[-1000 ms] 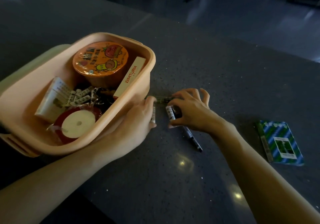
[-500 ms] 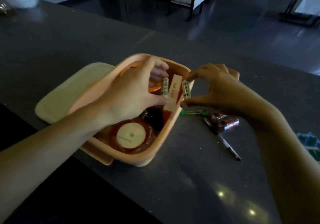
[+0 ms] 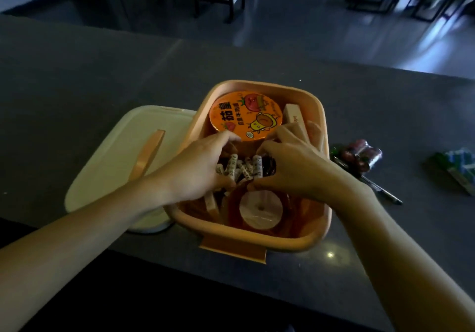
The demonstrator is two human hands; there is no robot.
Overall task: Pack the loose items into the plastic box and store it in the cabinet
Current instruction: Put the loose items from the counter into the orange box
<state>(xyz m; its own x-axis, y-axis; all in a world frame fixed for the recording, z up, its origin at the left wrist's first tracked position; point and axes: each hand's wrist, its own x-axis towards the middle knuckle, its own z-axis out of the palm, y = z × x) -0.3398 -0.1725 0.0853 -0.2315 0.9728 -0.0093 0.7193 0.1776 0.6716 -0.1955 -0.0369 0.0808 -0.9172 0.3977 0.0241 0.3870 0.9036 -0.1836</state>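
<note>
Our left hand (image 3: pixel 195 167) and right hand (image 3: pixel 290 162) are both down inside the plastic box (image 3: pixel 317 239), fingers curled around the small white batteries (image 3: pixel 239 168) heaped in its middle; we cannot tell whether either hand actually grips one. Inside the box, the orange noodle cup (image 3: pixel 246 116) sits at the far end, a slim pale carton (image 3: pixel 293 114) stands against the right wall, and the red ribbon spool (image 3: pixel 259 211) lies at the near end. The cream lid (image 3: pixel 110 157) rests just left of the box. To the box's right lie red batteries (image 3: pixel 365 155), a pen (image 3: pixel 383 193), and further off, a green-and-blue packet (image 3: pixel 457 170).
</note>
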